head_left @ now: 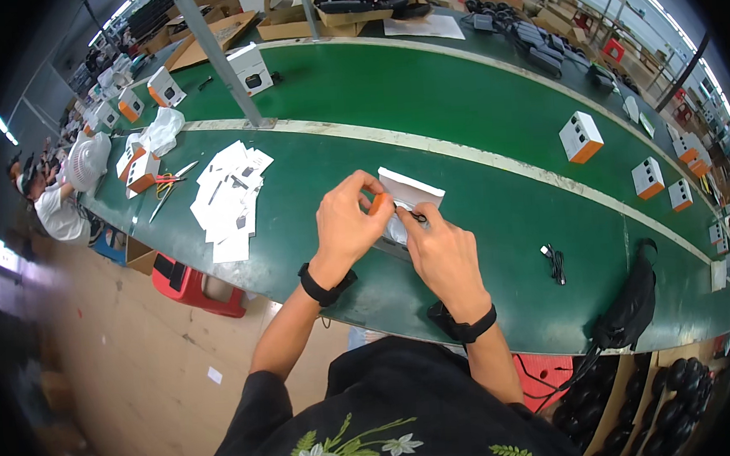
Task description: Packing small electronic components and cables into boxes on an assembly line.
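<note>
An open small white box stands on the green table in front of me, its lid flap raised on the far side. My left hand is closed at the box's left side, thumb and fingers pinched at a small orange piece. Whether that piece belongs to the box I cannot tell. My right hand is closed over the right side of the opening, with a short loop of black cable between its fingers. Something pale shows inside the box between my hands; the rest is covered.
Left lie a pile of white leaflets, scissors and orange-and-white boxes. A coiled black cable and a black pouch lie right. More boxes stand beyond the pale strip; a metal post rises there. A person sits far left.
</note>
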`<state>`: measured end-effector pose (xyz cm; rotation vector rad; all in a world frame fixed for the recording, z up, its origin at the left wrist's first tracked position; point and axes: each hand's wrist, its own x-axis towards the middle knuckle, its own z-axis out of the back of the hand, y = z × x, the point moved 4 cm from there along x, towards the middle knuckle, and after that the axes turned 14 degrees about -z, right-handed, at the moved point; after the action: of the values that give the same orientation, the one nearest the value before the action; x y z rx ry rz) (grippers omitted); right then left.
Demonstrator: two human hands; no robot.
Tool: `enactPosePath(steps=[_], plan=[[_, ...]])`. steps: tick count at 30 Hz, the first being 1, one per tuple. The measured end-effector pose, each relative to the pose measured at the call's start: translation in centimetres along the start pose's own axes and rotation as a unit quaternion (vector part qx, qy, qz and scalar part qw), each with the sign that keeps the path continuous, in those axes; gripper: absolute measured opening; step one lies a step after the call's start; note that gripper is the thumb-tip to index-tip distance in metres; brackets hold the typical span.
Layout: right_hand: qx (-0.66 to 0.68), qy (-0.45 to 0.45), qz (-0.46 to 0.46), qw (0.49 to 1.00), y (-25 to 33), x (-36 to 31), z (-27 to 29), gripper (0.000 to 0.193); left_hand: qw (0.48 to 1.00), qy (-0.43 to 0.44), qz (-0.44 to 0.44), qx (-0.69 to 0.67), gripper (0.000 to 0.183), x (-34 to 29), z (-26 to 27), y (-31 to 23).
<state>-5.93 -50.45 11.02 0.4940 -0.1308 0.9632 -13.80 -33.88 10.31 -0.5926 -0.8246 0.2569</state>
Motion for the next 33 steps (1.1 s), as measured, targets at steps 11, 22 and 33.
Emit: enactPosePath(steps=[11,22,33], plan=[[-0.057,-0.035,-0.023,0.998,1.1,0.0,-0.3,0.047,0.999,-0.034,-0.023,0.035,0.021,-1.3,-0.7,-0.4],[0.279,-0.219,-0.128,0.926,-2.4,-2.3,-3.2,0.057,0.989,-0.024,-0.147,0.005,0.028,-2.9,-1.1,0.3],[0.147,-0.167,-0.043,0.974,-1.1,-1.7,-1.7,0.04,0.935,-0.008,0.054,-0.35,0.028,-1.6,-0.6,3.4]])
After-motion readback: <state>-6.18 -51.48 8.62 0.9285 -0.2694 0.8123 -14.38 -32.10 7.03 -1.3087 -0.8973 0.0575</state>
